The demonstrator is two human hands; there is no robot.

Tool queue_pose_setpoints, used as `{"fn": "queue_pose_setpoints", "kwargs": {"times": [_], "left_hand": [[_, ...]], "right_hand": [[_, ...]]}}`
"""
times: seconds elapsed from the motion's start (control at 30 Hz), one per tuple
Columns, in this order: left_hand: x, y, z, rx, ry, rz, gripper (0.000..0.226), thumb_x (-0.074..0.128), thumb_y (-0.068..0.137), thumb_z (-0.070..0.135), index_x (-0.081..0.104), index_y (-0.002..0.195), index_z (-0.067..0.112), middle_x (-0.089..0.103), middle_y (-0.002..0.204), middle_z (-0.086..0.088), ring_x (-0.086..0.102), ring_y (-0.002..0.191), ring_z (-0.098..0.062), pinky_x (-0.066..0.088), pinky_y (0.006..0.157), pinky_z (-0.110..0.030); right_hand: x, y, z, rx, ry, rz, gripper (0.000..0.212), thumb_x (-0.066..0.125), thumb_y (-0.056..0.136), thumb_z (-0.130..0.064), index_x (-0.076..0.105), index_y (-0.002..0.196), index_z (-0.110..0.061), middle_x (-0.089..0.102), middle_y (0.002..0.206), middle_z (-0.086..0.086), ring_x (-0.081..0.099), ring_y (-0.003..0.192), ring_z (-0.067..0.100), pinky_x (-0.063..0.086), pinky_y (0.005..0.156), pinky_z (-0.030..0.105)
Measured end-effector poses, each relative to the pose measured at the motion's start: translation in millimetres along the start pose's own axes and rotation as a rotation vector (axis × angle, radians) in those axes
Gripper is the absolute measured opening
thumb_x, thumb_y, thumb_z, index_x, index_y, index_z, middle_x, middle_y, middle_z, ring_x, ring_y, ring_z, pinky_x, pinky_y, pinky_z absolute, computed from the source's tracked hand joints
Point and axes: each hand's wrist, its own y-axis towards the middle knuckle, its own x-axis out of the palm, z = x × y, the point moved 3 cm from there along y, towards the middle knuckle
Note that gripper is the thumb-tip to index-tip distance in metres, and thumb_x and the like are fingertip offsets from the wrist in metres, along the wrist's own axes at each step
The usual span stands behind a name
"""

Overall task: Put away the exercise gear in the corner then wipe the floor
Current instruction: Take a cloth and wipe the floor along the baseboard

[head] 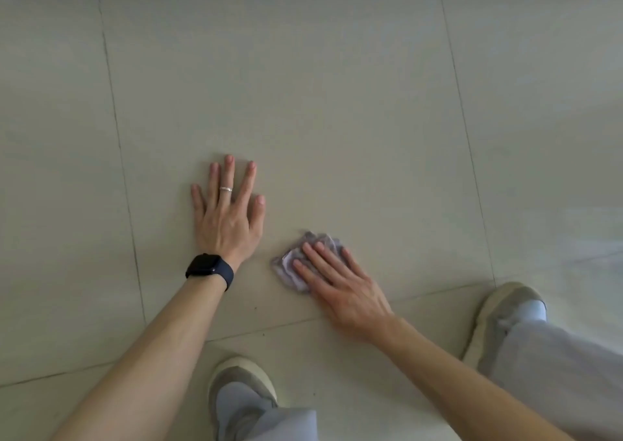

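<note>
The left hand [229, 211] lies flat and open on the pale tiled floor [337, 103], fingers spread. Just beside it, the right hand [340, 285] presses flat, fingers extended, on a crumpled grey cloth [296, 265] lying on the floor.

One head-worn view looks steeply down, close over the tiled floor [337, 86], facing forward
</note>
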Motion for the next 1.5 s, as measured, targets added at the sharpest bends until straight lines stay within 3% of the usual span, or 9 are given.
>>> {"fn": "queue_pose_setpoints", "kwargs": {"times": [0.27,0.47,0.53,0.77,0.83,1.0,1.1,1.3,1.5], "left_hand": [[8,-48,0,-0.035,-0.033,-0.009,0.055,0.027,0.102,0.043,0.023,0.156,0.033,0.010,0.166,-0.001,0.011,0.152,-0.027,0.010,0.119,-0.059],[2,-72,-15,0.029,-0.020,-0.021,0.054,0.032,0.102,0.039,0.027,0.155,0.033,0.012,0.166,-0.002,0.014,0.152,-0.028,0.017,0.117,-0.058],[-1,-82,-28,-0.029,-0.016,-0.019,0.054,0.032,0.101,0.040,0.027,0.155,0.033,0.012,0.166,-0.002,0.013,0.152,-0.028,0.016,0.117,-0.058],[-12,-118,-68,-0.155,-0.023,-0.063,0.056,0.029,0.100,0.044,0.021,0.155,0.038,0.007,0.166,0.001,0.009,0.152,-0.026,0.012,0.120,-0.054],[-13,-118,-67,-0.159,-0.034,-0.070,0.056,0.029,0.100,0.043,0.022,0.155,0.038,0.007,0.166,0.001,0.010,0.152,-0.025,0.013,0.119,-0.055],[-18,-120,-79,-0.258,-0.027,-0.067,0.055,0.025,0.102,0.043,0.018,0.156,0.038,0.004,0.166,0.000,0.008,0.153,-0.026,0.015,0.118,-0.058],[-20,-118,-82,-0.303,-0.064,-0.060,0.055,0.025,0.101,0.042,0.018,0.155,0.041,0.003,0.166,0.001,0.007,0.153,-0.024,0.012,0.119,-0.057],[-30,-113,-115,-0.439,-0.081,-0.026,0.058,0.019,0.098,0.047,0.014,0.156,0.041,0.001,0.166,0.002,0.003,0.153,-0.021,0.009,0.120,-0.054],[-54,-80,-160,-0.490,-0.065,-0.012,0.056,0.016,0.099,0.051,0.006,0.154,0.048,-0.008,0.165,0.007,-0.005,0.153,-0.017,0.001,0.123,-0.050]], "right_hand": [[-20,-29,76,1.032,0.177,0.238,0.056,0.029,0.105,-0.033,0.014,0.159,-0.026,0.003,0.167,0.005,-0.002,0.154,0.022,0.009,0.122,0.056],[20,-34,-66,-0.087,-0.004,-0.081,0.067,0.046,0.098,-0.024,0.018,0.159,-0.025,0.011,0.167,0.001,0.005,0.154,0.020,0.017,0.122,0.051],[14,-25,-46,-0.156,-0.049,-0.068,0.065,0.044,0.099,-0.025,0.018,0.159,-0.026,0.012,0.166,-0.002,0.005,0.154,0.016,0.017,0.122,0.049],[-12,17,37,0.889,0.152,0.223,0.057,0.034,0.104,-0.030,0.019,0.159,-0.023,0.007,0.166,0.009,0.002,0.154,0.026,0.010,0.121,0.057],[2,28,-14,0.697,0.100,0.201,0.060,0.037,0.103,-0.030,0.016,0.159,-0.024,0.005,0.166,0.011,0.001,0.154,0.028,0.009,0.122,0.057],[32,33,-105,-0.408,-0.044,-0.136,0.064,0.044,0.102,-0.033,0.016,0.159,-0.026,0.007,0.167,0.001,0.000,0.154,0.020,0.015,0.122,0.049],[12,87,-56,-0.361,-0.058,-0.054,0.055,0.038,0.104,-0.036,0.027,0.157,-0.024,0.019,0.165,0.000,0.011,0.153,0.019,0.022,0.121,0.047],[-21,189,-1,0.504,0.115,0.081,0.057,0.025,0.105,-0.039,0.013,0.159,-0.026,0.002,0.167,0.007,-0.004,0.154,0.023,0.004,0.123,0.053],[1,179,-78,-0.552,-0.087,-0.131,0.053,0.025,0.106,-0.043,0.018,0.158,-0.036,0.011,0.167,-0.001,0.006,0.154,0.020,0.011,0.123,0.048]]}}
